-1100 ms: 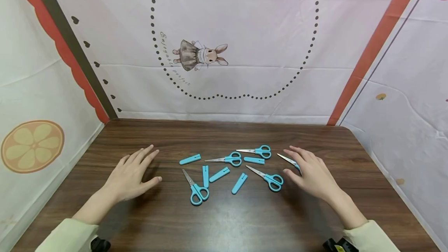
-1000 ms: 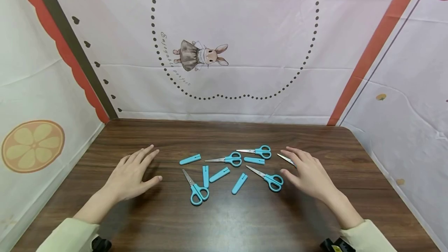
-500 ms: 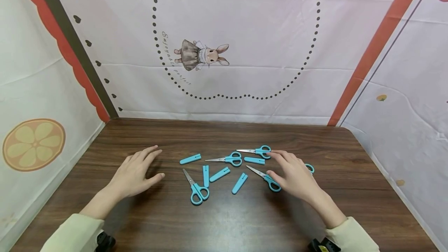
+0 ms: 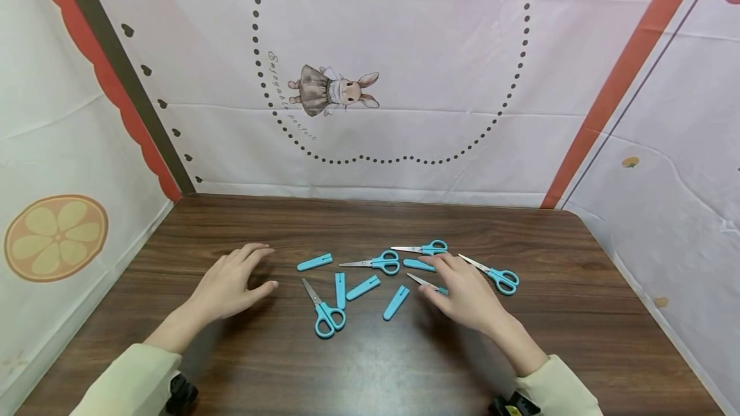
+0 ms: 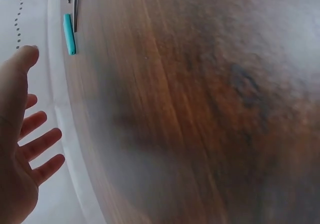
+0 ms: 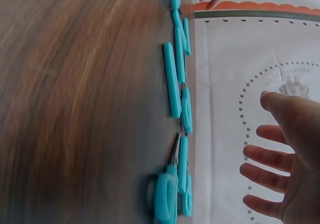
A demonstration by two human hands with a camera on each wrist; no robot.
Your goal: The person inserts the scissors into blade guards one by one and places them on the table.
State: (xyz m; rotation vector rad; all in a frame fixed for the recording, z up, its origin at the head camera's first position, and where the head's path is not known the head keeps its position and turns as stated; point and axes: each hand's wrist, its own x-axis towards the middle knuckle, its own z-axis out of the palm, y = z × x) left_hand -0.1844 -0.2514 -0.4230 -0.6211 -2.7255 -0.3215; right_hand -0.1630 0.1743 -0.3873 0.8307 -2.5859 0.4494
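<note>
Here's our right grip (image 4: 462, 294), released and holding nothing, palm down above the counter (image 4: 370, 371). Between its thumb and forefinger we've got the near scissors (image 4: 424, 282), handles hidden behind the grip, blades poking out to the left. Just beyond, the fingers overlap the back cap (image 4: 417, 264) in our head view; touching or not, we can't tell. Past that, the far scissors (image 4: 426, 249), and out on the grip's right, the right scissors (image 4: 490, 271), in full view, blades angled away to the left.

Left of the grip we find the slanted cap (image 4: 396, 303), then the middle scissors (image 4: 376, 263), blades leftward. Farther left, the inner cap (image 4: 363, 288) and the lengthwise cap (image 4: 340, 291), just beside each other! Then the left scissors (image 4: 322, 309), handles toward us, and the outer cap (image 4: 315, 262). Those last two lie nearest our left grip (image 4: 231, 284), also released and empty, fingers extended, well apart from the right one. Behind it all, the backdrop (image 4: 433, 50) with its rabbit (image 4: 332, 90).
</note>
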